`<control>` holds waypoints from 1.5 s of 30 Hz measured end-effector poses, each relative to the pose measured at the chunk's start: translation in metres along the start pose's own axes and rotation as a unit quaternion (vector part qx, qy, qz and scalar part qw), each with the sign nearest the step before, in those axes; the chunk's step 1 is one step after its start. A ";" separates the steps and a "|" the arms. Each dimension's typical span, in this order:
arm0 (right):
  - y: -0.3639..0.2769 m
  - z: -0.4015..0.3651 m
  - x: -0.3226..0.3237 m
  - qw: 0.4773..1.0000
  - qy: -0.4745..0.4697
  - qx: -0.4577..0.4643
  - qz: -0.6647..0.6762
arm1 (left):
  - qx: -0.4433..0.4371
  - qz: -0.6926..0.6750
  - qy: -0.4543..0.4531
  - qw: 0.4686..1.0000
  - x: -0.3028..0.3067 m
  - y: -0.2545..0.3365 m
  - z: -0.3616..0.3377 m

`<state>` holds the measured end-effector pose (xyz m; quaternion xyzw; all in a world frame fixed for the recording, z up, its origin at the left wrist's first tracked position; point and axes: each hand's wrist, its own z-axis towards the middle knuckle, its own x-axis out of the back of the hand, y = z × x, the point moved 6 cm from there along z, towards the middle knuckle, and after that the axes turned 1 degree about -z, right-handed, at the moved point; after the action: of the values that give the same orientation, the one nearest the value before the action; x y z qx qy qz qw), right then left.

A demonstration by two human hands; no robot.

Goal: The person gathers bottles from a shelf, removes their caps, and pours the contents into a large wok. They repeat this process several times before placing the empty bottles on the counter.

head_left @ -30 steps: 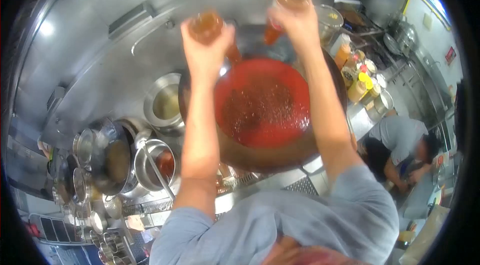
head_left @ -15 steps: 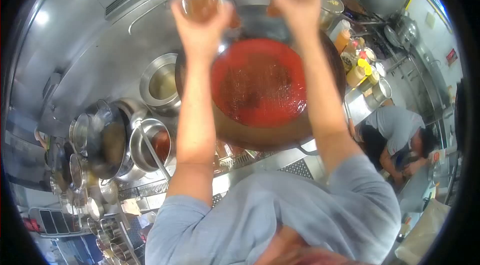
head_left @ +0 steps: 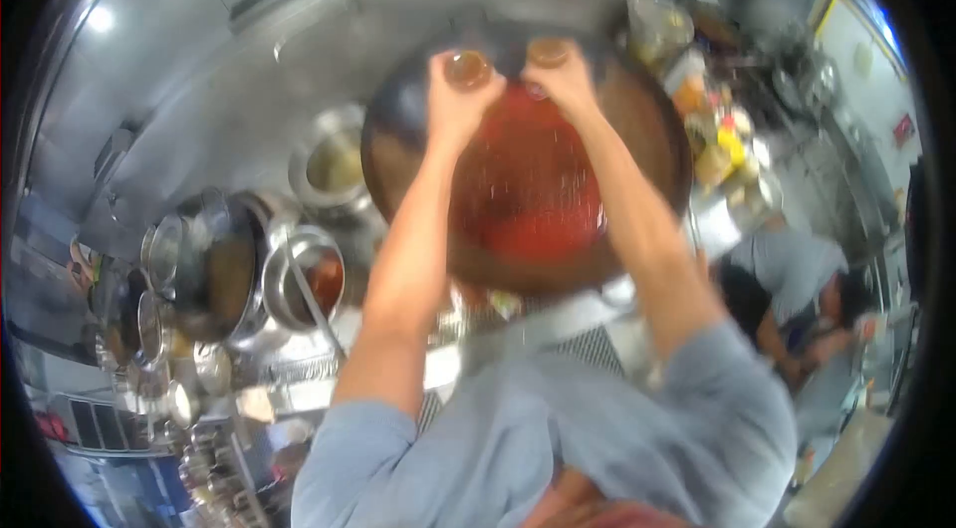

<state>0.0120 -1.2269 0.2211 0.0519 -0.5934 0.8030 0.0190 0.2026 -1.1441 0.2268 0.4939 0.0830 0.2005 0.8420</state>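
My left hand (head_left: 460, 98) is closed around a round glass container (head_left: 467, 69) with a brownish look. A similar container (head_left: 547, 52) is gripped in my right hand (head_left: 568, 80). Blur hides whether these are jars or bottles. Both hands are above the far side of a big dark wok (head_left: 637, 144), close together. Glossy red liquid (head_left: 533, 189) fills the wok's middle, with a darker brown patch at its centre.
Left of the wok stands a steel pot (head_left: 302, 169) of pale liquid. Nearer is a steel bowl (head_left: 282, 301) with red contents and a ladle. Sauce bottles (head_left: 730, 144) crowd the right side. Another person (head_left: 787, 269) bends over at the right.
Both my hands, with the containers, have come down and nearer to me. They have moved closer together and are now over the wok's far part. The view has shifted slightly.
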 end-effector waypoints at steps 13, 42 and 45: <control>0.065 0.015 -0.012 0.992 -0.082 0.091 -0.008 | -0.040 0.000 -0.028 0.999 -0.010 -0.043 -0.018; 0.027 -0.379 -0.111 0.950 -0.192 0.227 -0.097 | 0.239 -0.365 0.336 0.835 0.166 -0.115 -0.414; 0.105 -0.398 -0.135 0.962 -0.190 0.166 -0.106 | 0.272 -0.290 0.420 0.816 0.172 -0.138 -0.425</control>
<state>0.1119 -0.8733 -0.0091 0.2681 -0.4359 0.8589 -0.0178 0.2498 -0.7920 -0.0944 0.5232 0.6196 0.1041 0.5757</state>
